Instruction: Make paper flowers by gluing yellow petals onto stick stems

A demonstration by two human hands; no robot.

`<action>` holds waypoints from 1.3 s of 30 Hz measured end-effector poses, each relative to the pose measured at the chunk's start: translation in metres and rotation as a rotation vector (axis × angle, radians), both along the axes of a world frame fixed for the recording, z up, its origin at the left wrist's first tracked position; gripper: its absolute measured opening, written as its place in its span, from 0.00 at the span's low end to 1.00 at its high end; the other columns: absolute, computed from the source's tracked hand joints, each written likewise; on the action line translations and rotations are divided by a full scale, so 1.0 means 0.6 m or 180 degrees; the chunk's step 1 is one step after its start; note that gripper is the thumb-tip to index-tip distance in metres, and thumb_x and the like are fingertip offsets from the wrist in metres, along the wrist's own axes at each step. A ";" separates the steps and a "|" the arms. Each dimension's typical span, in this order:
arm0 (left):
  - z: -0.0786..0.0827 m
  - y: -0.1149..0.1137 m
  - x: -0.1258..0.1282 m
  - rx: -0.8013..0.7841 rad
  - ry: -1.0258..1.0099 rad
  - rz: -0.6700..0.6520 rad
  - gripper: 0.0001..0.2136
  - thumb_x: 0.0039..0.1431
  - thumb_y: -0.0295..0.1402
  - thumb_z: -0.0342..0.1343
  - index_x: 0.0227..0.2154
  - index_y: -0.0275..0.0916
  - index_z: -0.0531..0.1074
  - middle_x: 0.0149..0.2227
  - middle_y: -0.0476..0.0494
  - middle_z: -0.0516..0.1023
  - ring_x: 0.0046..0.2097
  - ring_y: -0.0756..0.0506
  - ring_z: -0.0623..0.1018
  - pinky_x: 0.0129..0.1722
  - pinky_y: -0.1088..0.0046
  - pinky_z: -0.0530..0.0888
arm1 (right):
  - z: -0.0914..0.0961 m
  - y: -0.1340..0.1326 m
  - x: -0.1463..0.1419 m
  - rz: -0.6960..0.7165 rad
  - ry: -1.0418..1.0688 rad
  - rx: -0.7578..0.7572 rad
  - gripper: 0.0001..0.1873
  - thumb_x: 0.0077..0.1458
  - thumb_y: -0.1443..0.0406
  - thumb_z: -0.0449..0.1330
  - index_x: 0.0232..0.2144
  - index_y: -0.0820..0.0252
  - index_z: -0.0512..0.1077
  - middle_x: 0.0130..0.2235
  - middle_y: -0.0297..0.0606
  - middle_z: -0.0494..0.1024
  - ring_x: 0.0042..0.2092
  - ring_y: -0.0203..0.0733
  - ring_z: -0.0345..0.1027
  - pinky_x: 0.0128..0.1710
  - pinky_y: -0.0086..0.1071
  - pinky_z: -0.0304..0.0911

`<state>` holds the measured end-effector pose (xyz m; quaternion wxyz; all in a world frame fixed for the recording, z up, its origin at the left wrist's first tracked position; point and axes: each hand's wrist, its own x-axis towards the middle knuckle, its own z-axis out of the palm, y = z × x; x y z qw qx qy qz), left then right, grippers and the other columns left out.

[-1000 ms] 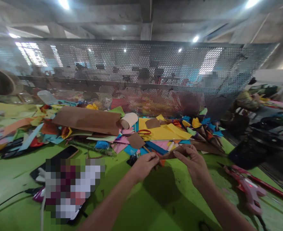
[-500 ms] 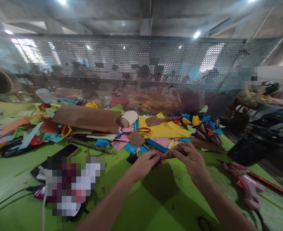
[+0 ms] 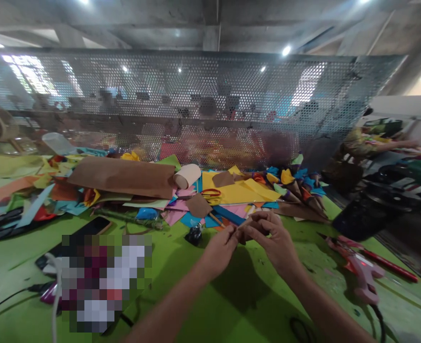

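Over the green table, my left hand (image 3: 219, 250) and my right hand (image 3: 275, 238) are close together, their fingertips pinching a small piece of brown paper (image 3: 245, 233). It looks rolled or folded, and my fingers cover most of it. Just beyond it lies a blue strip (image 3: 230, 215). A brown paper square (image 3: 199, 206) rests on coloured scraps left of that, and a small black plastic bundle (image 3: 193, 235) sits near my left hand. Off to the right lies a pink glue gun (image 3: 365, 276) with a lit red light.
Across the back are a large brown paper sheet (image 3: 124, 176), a paper roll (image 3: 188, 176), yellow sheets (image 3: 246, 193) and wrapped paper flowers (image 3: 305, 183). A phone (image 3: 77, 240) lies left, red-handled pliers (image 3: 346, 242) right, beside a black bin (image 3: 367, 209). A perforated metal screen (image 3: 203, 105) stands behind.
My hands have drawn closer together, and less of the brown paper shows between them. The whole view has shifted slightly, so things on the table appear further left.
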<state>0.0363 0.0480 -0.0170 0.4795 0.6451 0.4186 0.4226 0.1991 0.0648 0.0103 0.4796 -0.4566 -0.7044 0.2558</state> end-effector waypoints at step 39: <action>0.021 -0.002 -0.031 -0.0935 -0.0233 -0.0240 0.19 0.62 0.49 0.48 0.29 0.37 0.69 0.23 0.51 0.63 0.27 0.50 0.62 0.29 0.73 0.57 | -0.001 0.019 0.020 -0.0069 0.0536 -0.0298 0.12 0.54 0.55 0.62 0.24 0.54 0.73 0.33 0.37 0.70 0.39 0.47 0.63 0.41 0.40 0.61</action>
